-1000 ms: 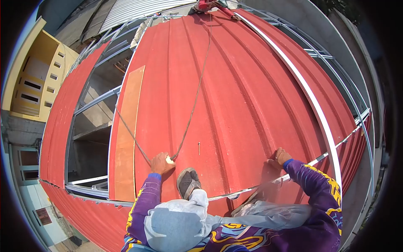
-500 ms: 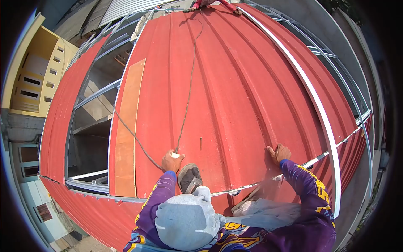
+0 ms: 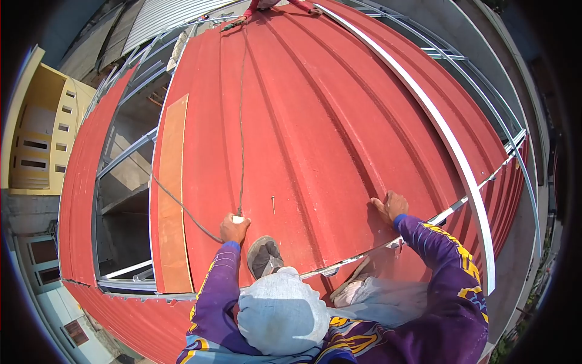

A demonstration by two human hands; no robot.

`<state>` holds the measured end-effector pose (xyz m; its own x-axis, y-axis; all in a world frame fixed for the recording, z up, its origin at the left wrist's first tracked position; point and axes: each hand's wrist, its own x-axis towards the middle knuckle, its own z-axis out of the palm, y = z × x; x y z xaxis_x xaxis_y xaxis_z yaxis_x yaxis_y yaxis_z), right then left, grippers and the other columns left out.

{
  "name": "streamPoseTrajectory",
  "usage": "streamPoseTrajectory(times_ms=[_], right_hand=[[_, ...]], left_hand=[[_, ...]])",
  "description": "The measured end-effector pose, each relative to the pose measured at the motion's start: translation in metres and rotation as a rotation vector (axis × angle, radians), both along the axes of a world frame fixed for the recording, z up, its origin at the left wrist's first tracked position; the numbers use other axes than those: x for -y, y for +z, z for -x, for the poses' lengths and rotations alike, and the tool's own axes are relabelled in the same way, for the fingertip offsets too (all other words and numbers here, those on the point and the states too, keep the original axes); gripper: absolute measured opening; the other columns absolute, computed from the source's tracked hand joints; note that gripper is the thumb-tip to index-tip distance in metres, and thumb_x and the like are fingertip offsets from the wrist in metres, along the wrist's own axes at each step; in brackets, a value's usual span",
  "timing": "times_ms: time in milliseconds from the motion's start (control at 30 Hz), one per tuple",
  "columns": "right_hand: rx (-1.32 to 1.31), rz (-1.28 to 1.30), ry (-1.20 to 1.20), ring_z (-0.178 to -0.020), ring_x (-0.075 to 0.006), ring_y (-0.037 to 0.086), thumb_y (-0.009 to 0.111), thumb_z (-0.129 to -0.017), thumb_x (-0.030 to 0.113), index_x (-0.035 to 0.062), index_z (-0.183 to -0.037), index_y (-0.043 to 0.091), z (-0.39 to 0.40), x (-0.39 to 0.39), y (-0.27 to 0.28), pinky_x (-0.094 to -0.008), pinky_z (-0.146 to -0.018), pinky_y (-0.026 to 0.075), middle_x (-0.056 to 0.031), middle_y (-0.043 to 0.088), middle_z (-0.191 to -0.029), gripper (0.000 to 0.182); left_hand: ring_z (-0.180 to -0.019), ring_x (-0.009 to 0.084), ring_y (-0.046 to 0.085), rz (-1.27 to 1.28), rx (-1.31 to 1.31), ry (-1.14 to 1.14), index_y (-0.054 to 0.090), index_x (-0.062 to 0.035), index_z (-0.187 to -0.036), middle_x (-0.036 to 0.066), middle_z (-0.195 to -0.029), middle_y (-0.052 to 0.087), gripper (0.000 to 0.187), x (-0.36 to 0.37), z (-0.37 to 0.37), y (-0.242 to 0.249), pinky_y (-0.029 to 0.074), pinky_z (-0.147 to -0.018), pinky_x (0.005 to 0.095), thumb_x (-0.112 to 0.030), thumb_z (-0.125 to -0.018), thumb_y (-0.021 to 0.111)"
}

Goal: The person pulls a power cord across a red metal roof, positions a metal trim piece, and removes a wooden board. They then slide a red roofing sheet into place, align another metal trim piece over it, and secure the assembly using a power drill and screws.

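Note:
My left hand [image 3: 234, 229] is closed around a white cord connector [image 3: 238, 219], low on the red roofing sheet [image 3: 327, 158]. From it a dark cord [image 3: 242, 133] runs up the sheet, and another cord [image 3: 188, 209] trails off to the left. My right hand [image 3: 391, 207] rests on the sheet beside a raised rib near the lower edge, fingers apart and holding nothing. Between my hands lies a long thin screw or nail [image 3: 273, 205]. My shoe [image 3: 264, 256] stands on the sheet just right of my left hand.
A brown board [image 3: 171, 200] lies along the sheet's left edge, beside an open gap with metal framing [image 3: 128, 151]. A long white metal strip [image 3: 451, 142] crosses at right. At the far end, a co-worker's hand [image 3: 315, 11] touches the sheet near a power tool [image 3: 233, 25].
The view has shifted slightly, so the roof sits further left. My hands keep their places on the sheet. The co-worker's tool shows more clearly at the far edge.

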<state>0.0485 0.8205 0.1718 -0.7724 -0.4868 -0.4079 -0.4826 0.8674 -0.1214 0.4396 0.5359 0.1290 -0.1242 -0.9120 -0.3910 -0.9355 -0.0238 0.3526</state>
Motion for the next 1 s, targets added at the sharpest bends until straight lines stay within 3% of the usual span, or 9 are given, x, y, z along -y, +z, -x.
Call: streamPoseTrajectory(times_ms=[100,167,300,400,567,800,867,933,1000], right_hand=[[0.024,0.051,0.07,-0.079,-0.0398,0.066,0.067,-0.078,0.06,0.0012,-0.083,0.064,0.002,0.004,0.009,-0.0487,-0.071,0.051,-0.0217,0.067,-0.078,0.059],[0.044,-0.019,0.053,-0.079,-0.0402,0.066,0.066,-0.079,0.06,0.0009,-0.084,0.064,0.004,-0.003,0.007,-0.0489,-0.072,0.051,-0.0226,0.067,-0.078,0.059],[0.015,-0.099,0.019,-0.08,-0.041,0.066,0.062,-0.08,0.062,0.0,-0.085,0.064,0.005,-0.011,-0.029,-0.0493,-0.073,0.051,-0.0257,0.067,-0.081,0.062],[0.044,-0.074,-0.001,-0.08,-0.0408,0.067,0.06,-0.08,0.064,-0.0002,-0.084,0.064,0.001,-0.002,-0.008,-0.0494,-0.074,0.051,-0.0263,0.067,-0.083,0.064],[0.095,-0.163,0.029,-0.084,-0.0396,0.067,0.057,-0.083,0.064,0.0014,-0.092,0.065,0.006,0.003,-0.005,-0.0497,-0.071,0.052,-0.0237,0.068,-0.086,0.064],[0.043,-0.206,-0.017,-0.083,-0.0377,0.067,0.057,-0.082,0.067,0.0027,-0.091,0.063,0.004,0.002,-0.017,-0.0467,-0.073,0.051,-0.0202,0.069,-0.083,0.065],[0.063,-0.213,-0.031,-0.084,-0.0377,0.067,0.056,-0.082,0.068,0.0024,-0.089,0.063,0.005,0.01,-0.011,-0.0471,-0.073,0.051,-0.0214,0.069,-0.087,0.067],[-0.024,-0.358,0.148,-0.086,-0.0383,0.067,0.063,-0.082,0.06,0.0015,-0.097,0.06,0.006,0.022,0.001,-0.0487,-0.073,0.052,-0.0213,0.065,-0.1,0.06],[-0.113,-0.307,0.123,-0.087,-0.0387,0.067,0.066,-0.081,0.053,0.0012,-0.1,0.058,-0.006,0.037,0.013,-0.0494,-0.072,0.053,-0.0204,0.061,-0.105,0.056]], left_hand=[[-0.077,0.0349,0.068,0.107,-0.051,-0.011,0.064,-0.0026,-0.082,0.019,-0.081,0.069,0.043,-0.001,-0.007,-0.012,0.052,-0.07,0.0453,-0.036,-0.062,0.083],[-0.076,0.0351,0.068,0.036,-0.035,-0.003,0.064,-0.0025,-0.082,0.019,-0.081,0.069,0.043,-0.003,-0.006,-0.007,0.052,-0.069,0.0455,-0.036,-0.062,0.083],[-0.075,0.0364,0.066,0.043,0.004,-0.027,0.063,-0.0018,-0.083,0.019,-0.081,0.068,0.044,0.009,-0.003,-0.009,0.052,-0.069,0.0461,-0.036,-0.062,0.082],[-0.077,0.0373,0.066,0.029,0.029,-0.049,0.062,-0.0016,-0.082,0.019,-0.081,0.068,0.044,0.002,-0.008,-0.01,0.051,-0.071,0.0464,-0.037,-0.063,0.082],[-0.075,0.0371,0.066,0.089,0.032,-0.13,0.06,-0.0017,-0.083,0.02,-0.08,0.067,0.046,0.002,-0.009,-0.014,0.05,-0.068,0.0467,-0.039,-0.066,0.082],[-0.074,0.0352,0.065,0.048,0.026,-0.127,0.057,-0.0017,-0.084,0.018,-0.08,0.066,0.047,0.004,-0.003,-0.013,0.05,-0.068,0.0464,-0.039,-0.069,0.08],[-0.076,0.0353,0.065,0.061,0.029,-0.116,0.057,-0.0017,-0.087,0.018,-0.081,0.066,0.047,0.007,-0.004,-0.016,0.049,-0.069,0.0466,-0.039,-0.069,0.08],[-0.076,0.0357,0.066,0.056,0.03,-0.137,0.056,-0.0015,-0.087,0.019,-0.081,0.066,0.047,0.01,-0.006,-0.018,0.05,-0.069,0.0468,-0.039,-0.07,0.08],[-0.076,0.0362,0.066,0.005,0.032,-0.116,0.056,-0.0014,-0.087,0.019,-0.082,0.066,0.047,0.011,-0.004,-0.015,0.05,-0.069,0.0465,-0.039,-0.07,0.08]])
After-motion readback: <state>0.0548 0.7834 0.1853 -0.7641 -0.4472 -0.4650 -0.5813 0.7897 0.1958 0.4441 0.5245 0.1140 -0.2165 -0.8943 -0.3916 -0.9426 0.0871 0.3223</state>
